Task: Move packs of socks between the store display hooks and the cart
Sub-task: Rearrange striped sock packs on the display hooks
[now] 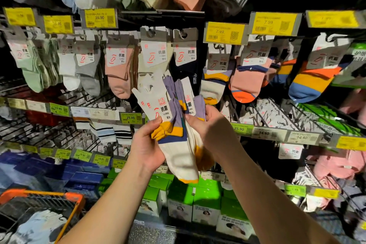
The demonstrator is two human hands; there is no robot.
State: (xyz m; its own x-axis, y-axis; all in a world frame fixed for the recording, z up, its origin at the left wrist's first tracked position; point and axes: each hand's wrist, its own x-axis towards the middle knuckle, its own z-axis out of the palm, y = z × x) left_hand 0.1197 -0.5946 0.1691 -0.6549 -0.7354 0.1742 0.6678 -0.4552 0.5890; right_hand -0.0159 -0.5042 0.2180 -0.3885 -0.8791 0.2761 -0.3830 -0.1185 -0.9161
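Meanwhile, left hand [147,144] and right hand [210,128] each grip fanned sock packs [174,125], hanger tabs up toward hooks [151,32] at 12 o'clock; cart [75,200] waits at 8.

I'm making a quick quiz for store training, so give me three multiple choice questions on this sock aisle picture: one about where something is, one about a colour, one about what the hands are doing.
1. Where is the cart?
A. lower left
B. upper right
C. centre

2. What colour are the price tags above the top row of hanging packs?
A. red
B. yellow
C. white

3. What are the two hands doing?
A. hanging idle
B. pushing the cart
C. holding sock packs

Answers:
1. A, its orange rim shows in the lower left corner.
2. B, yellow tags line that rail.
3. C, the left hand and right hand grip the sock packs before the display.
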